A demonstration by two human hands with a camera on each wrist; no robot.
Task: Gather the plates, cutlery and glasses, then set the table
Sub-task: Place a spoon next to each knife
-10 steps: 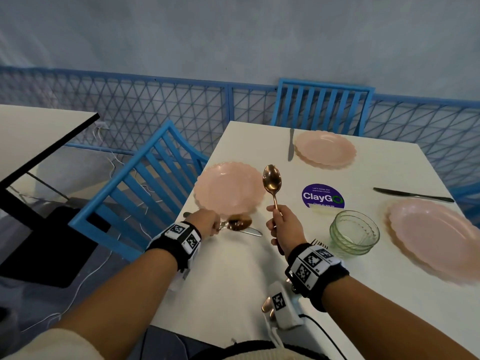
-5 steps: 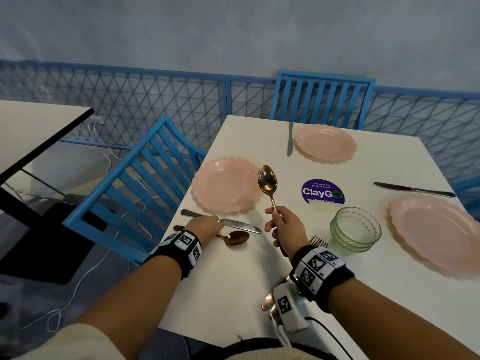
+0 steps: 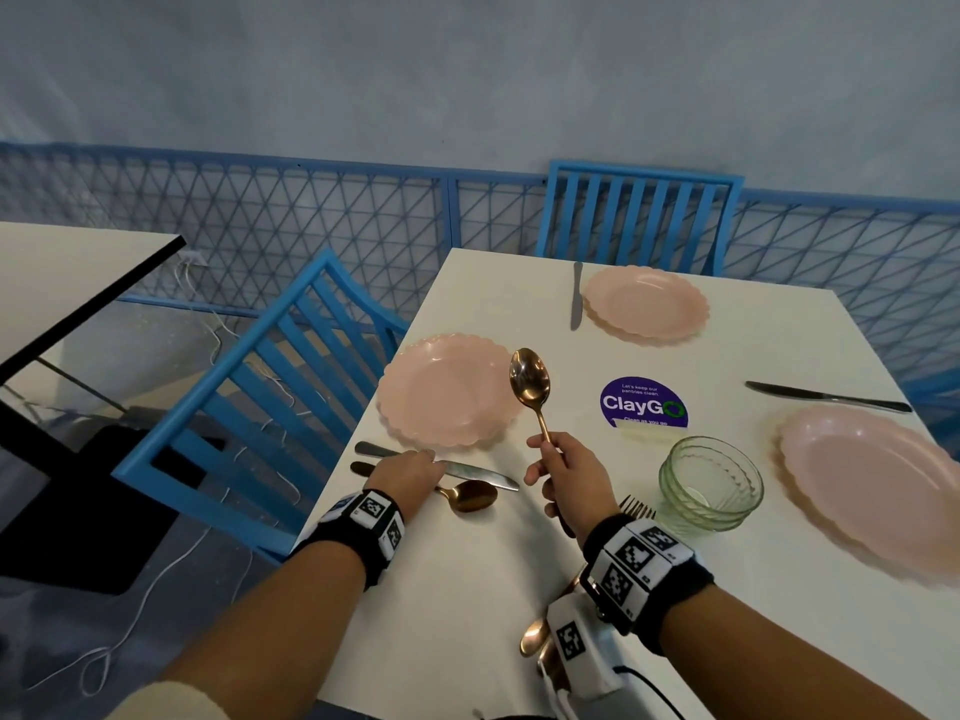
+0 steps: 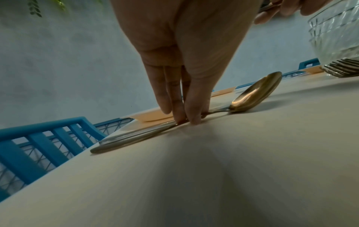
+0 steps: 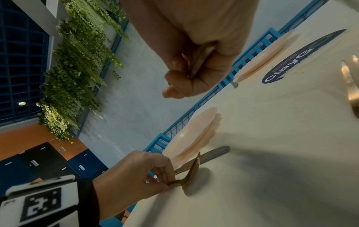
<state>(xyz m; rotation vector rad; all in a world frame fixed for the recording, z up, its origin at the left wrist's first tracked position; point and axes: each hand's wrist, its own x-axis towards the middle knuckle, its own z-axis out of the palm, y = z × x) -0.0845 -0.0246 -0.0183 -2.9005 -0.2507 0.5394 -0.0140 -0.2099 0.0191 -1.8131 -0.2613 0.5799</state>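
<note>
My left hand [image 3: 428, 462] rests on the white table [image 3: 467, 589] and pinches the handle of a copper spoon [image 3: 470, 495] lying flat there. That spoon lies just in front of a steel knife [image 3: 483, 476], which sits beside the near-left pink plate [image 3: 447, 389]. In the left wrist view my fingertips [image 4: 191, 118] press the spoon [image 4: 254, 93] handle down. My right hand [image 3: 545, 449] grips a second copper spoon [image 3: 530, 379] upright above the table. A green glass bowl [image 3: 709, 483] stands to its right, with fork tines [image 3: 638, 507] beside it.
A far pink plate [image 3: 645, 304] has a knife [image 3: 576, 296] at its left. A right pink plate [image 3: 872, 485] has a knife [image 3: 826, 396] behind it. A purple sticker [image 3: 644, 405] marks the table's middle. Blue chairs [image 3: 249, 407] stand left and at the far end.
My left hand has drawn its spoon back off the knife and laid it flat on the table, parallel to the knife. The right hand has kept its spoon upright.
</note>
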